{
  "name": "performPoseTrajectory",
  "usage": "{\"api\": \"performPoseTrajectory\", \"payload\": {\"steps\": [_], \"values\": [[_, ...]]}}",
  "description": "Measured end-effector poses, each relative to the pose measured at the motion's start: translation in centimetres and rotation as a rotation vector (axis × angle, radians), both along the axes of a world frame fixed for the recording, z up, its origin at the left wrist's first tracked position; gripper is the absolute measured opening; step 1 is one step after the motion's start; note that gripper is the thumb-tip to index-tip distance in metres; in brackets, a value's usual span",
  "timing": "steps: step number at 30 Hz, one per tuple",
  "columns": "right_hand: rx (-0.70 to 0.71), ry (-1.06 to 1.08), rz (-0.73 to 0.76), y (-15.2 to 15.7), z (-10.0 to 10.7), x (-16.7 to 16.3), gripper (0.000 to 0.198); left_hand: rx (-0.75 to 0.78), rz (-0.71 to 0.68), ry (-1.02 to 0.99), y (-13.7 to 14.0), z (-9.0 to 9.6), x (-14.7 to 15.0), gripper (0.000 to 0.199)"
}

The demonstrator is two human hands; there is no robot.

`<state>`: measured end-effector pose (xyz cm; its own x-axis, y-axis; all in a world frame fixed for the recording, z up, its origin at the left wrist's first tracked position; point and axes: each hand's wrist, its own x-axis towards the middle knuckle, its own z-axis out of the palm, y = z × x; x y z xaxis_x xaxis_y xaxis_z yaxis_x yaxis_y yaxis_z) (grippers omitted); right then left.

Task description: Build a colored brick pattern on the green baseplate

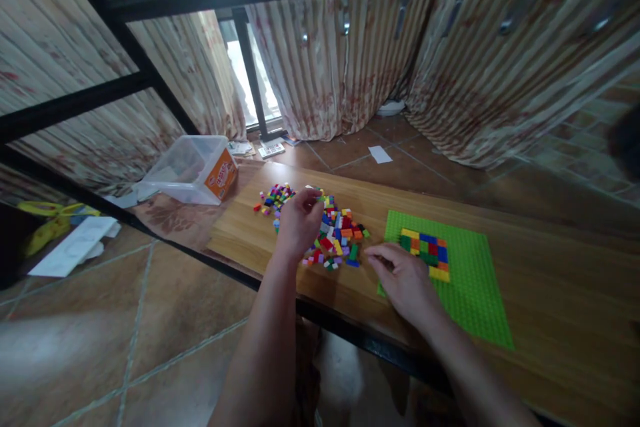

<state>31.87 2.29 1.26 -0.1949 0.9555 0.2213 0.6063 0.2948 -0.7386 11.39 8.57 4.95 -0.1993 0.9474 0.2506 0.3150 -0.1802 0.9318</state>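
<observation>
Grip state, left hand: fingers curled over the loose toy bricks; whether they are clamped on a brick cannot be told, since the back of the hand hides the contact. Grip state, right hand: thumb and index fingertips drawn close together; a brick between them cannot be confirmed.

Possible faults, left to right. Loose bricks lie spread between the hands on the wooden tabletop, some close to its near edge; a sideways sweep of the left wrist could push these over the side. A small brick held only by the fingertips of the right hand could slip if the pinch is off-centre. The right hand overlaps the near-left part of the green studded baseplate in this view; a low pass could shift the plate or knock the multicoloured brick assembly seated on it.

Pose, left to right. The left forearm crosses the near table edge and runs forward, wrist bent, palm turned down. The right forearm enters from the lower right and angles leftward, fingertips directed at the bricks, knuckles uppermost, just beside the assembly.
</observation>
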Motion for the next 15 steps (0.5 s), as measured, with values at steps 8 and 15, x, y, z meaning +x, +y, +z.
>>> {"api": "performPoseTrajectory", "payload": {"steps": [8,15], "values": [[0.225,-0.157,0.065,-0.2,-1.2,-4.2,0.02,0.026,0.052,-0.092,-0.2,0.2,-1.1,0.017],[0.308,-0.233,0.078,0.4,-2.1,-4.1,0.023,0.039,0.109,-0.209,-0.2,0.7,-2.2,0.015]]}}
